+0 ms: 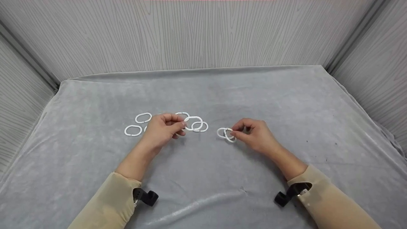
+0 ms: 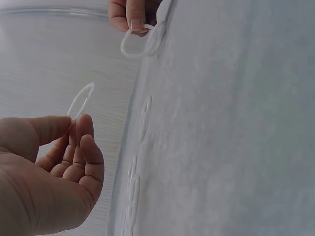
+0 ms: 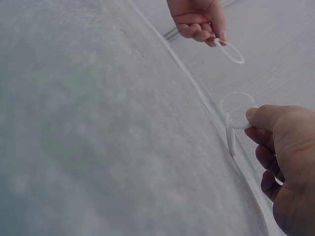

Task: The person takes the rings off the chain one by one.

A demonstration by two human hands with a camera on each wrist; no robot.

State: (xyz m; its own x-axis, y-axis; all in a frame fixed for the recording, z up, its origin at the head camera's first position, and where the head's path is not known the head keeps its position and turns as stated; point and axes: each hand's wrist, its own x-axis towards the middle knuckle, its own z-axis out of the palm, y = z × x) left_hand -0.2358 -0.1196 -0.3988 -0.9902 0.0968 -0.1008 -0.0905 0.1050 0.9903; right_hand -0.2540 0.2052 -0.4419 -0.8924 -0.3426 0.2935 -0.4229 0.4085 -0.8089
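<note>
Between thumb and fingers, the left hand (image 1: 160,130) pinches one end of a white oval plastic link (image 2: 82,101), raised off the cloth. To its right, the right hand (image 1: 256,135) pinches a second white link (image 3: 238,93). Hooked through that one is another white link (image 3: 230,137), hanging lower, near the cloth. The two hands are apart, with a gap between their links. In the head view the left hand's link overlaps a loose link (image 1: 206,129) lying behind it. Part of the loose links is hidden behind the left hand.
Several loose white links lie left of centre, among them one link (image 1: 133,130) at the near left, another link (image 1: 143,118) behind it and one link (image 1: 182,114) beyond the left hand. Grey cloth (image 1: 203,168) covers the table. Wood-grain panels (image 1: 197,35) stand at the back and sides.
</note>
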